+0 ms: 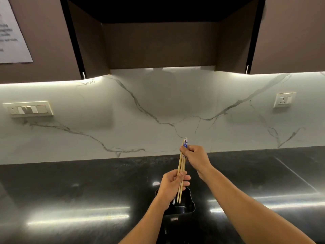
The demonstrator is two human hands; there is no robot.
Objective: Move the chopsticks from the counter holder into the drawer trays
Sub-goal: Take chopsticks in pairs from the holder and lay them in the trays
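Observation:
A small bundle of wooden chopsticks with blue-patterned tops stands nearly upright above a black holder on the dark counter. My left hand grips the bundle around its lower half. My right hand pinches it near the blue tops. The chopsticks' thin tips hang just over the holder's open mouth. My left wrist hides part of the holder's rim. No drawer or tray is in view.
The black polished counter runs left and right, backed by a white marble wall. A switch panel sits at the left and a socket at the right. Brown cabinets and a dark hood recess hang overhead.

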